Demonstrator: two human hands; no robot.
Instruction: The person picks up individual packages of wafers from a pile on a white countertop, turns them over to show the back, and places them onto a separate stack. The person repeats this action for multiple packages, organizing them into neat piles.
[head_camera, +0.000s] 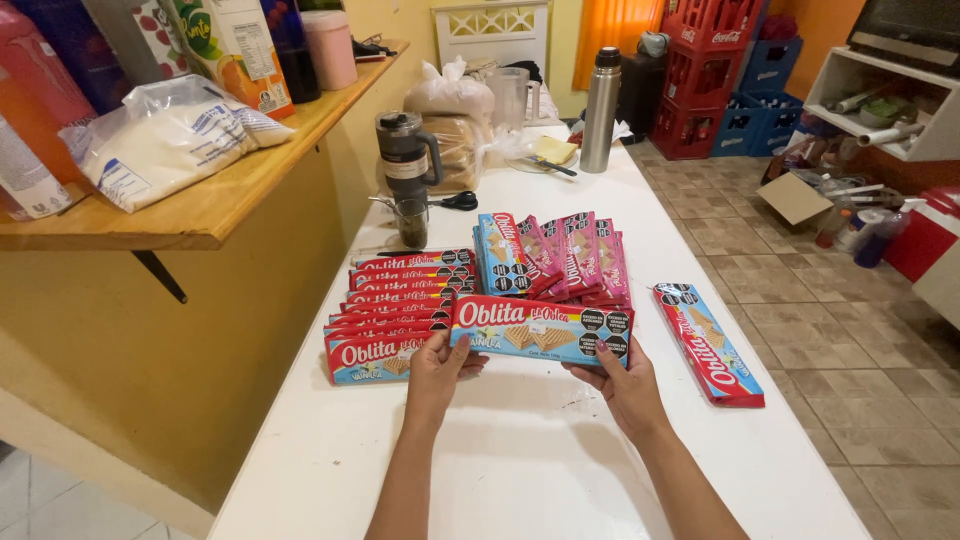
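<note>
Both hands gripped one long red-and-blue wafer pack (541, 330) by its ends, left hand (437, 372) at 9 o'clock, right hand (627, 385) at 3 o'clock, held level just above the white counter (520, 450). Stacked row of same packs (395, 308) lay at 10 o'clock, touching the left end; upright pink packs (560, 255) stood at 12; a lone pack (708, 343) lay at 3, apart. Best handled with light fingertip hold, pack kept flat, edges squared to the row, since wafers probably crush easily.
</note>
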